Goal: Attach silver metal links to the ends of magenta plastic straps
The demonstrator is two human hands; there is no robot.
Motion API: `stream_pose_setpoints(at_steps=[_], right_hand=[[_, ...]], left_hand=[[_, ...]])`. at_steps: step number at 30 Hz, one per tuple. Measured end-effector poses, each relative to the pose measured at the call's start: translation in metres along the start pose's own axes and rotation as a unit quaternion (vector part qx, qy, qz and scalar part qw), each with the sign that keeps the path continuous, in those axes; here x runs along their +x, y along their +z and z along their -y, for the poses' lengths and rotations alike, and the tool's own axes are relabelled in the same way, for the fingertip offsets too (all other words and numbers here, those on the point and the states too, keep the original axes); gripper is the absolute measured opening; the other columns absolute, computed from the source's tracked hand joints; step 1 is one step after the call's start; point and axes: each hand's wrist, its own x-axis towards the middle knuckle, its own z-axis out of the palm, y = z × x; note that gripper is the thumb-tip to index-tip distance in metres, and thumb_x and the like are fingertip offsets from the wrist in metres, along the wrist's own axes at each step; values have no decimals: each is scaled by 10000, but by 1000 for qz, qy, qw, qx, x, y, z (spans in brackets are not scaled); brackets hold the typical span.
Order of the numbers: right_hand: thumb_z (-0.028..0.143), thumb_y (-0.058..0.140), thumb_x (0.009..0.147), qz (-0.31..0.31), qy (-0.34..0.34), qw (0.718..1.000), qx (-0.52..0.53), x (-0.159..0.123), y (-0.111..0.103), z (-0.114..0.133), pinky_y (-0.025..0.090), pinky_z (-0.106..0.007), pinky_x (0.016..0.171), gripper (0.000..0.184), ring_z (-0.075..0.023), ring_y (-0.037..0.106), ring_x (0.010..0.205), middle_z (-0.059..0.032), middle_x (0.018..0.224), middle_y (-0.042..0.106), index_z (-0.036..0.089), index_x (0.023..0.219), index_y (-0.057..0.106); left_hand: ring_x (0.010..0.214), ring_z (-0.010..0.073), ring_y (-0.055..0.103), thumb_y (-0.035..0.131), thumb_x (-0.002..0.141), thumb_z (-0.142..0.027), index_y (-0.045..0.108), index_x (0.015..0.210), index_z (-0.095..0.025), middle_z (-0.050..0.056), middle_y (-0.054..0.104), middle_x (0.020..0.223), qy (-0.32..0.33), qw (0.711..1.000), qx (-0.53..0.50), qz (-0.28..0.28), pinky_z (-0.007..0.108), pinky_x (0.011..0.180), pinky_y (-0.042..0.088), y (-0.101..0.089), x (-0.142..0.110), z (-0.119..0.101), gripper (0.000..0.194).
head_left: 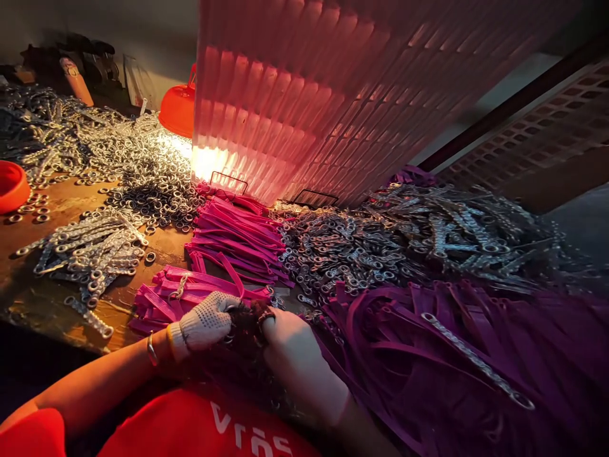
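Note:
My left hand (205, 322), in a white dotted glove, and my right hand (295, 355), also gloved, meet close to my chest at the table's near edge. Both are curled around a dark bundle (245, 330) that looks like small metal rings and chain; what exactly it is stays unclear in the shadow. A stack of pink straps (228, 241) lies just beyond my left hand. Purple straps (428, 355) spread to the right of my right hand, with a metal chain link strip (476, 362) lying across them.
Heaps of metal rings and chain pieces (390, 241) cover the wooden table (57, 203), with more piles at the left (90, 254). A ribbed translucent panel (333, 95) glows behind. Orange bowls sit at the left edge (12, 184) and at the back (178, 108).

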Motion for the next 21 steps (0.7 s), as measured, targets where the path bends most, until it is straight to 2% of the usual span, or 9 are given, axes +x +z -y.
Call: stream_pose_setpoints(at_steps=[3,7,9,12,14,17,18,19,21], right_hand=[[-2,446,632,-36,-47,998,-26,-1,3,1,203,-319,560,220,-166,424,547,-46,606,576,189,648,554],[1,453,645,-42,-46,998,3,-5,-7,4,181,-326,552,218,-152,377,522,-26,564,548,188,637,565],[11,473,648,-13,-30,999,37,-9,-15,2,215,-312,560,210,-150,412,551,-28,594,572,186,653,589],[72,533,656,98,-12,986,133,-13,-25,-17,333,-281,628,163,-170,530,694,-45,755,656,199,675,633],[135,553,701,145,46,973,174,-10,-23,-43,400,-279,689,156,-187,581,792,-49,879,684,214,758,676],[179,510,806,124,208,962,124,4,1,-92,429,-296,689,227,-216,617,805,-87,886,686,189,934,698],[170,512,811,106,272,953,80,9,13,-107,420,-315,660,207,-245,620,767,-121,811,676,145,896,699],[159,536,791,90,360,928,12,15,27,-118,417,-325,654,172,-264,623,752,-138,767,668,127,838,698],[111,536,768,60,411,909,-35,24,55,-133,412,-347,661,175,-298,622,778,-202,803,663,71,842,689]], left_hand=[[549,101,442,537,791,-234,615,664,-123,1,557,608,18,998,62,11,212,514,343,-7,-1,-4,186],[572,122,508,569,768,-188,702,727,-144,11,630,640,39,985,168,30,212,539,371,-28,-14,-33,146],[617,136,546,615,750,-192,720,736,-160,21,664,679,64,980,189,-5,210,573,397,-39,-23,-47,110],[642,139,565,666,743,-218,724,741,-171,31,675,702,64,979,180,-77,198,573,410,-48,-31,-61,75],[544,112,517,677,769,-270,716,768,-166,13,623,617,23,988,118,-102,181,492,376,-45,-30,-64,111],[396,62,394,642,824,-328,675,810,-144,-21,527,527,-63,987,-110,-99,154,363,270,-32,-14,-59,187],[379,51,383,624,837,-308,659,827,-136,-19,533,547,-93,969,-209,-95,142,338,242,-27,-6,-55,176],[375,43,394,602,844,-270,645,849,-130,-8,555,586,-120,941,-302,-91,130,322,226,-22,2,-50,147],[391,47,457,543,848,-180,625,903,-117,24,598,667,-167,878,-441,-84,111,306,233,-13,20,-39,117]])
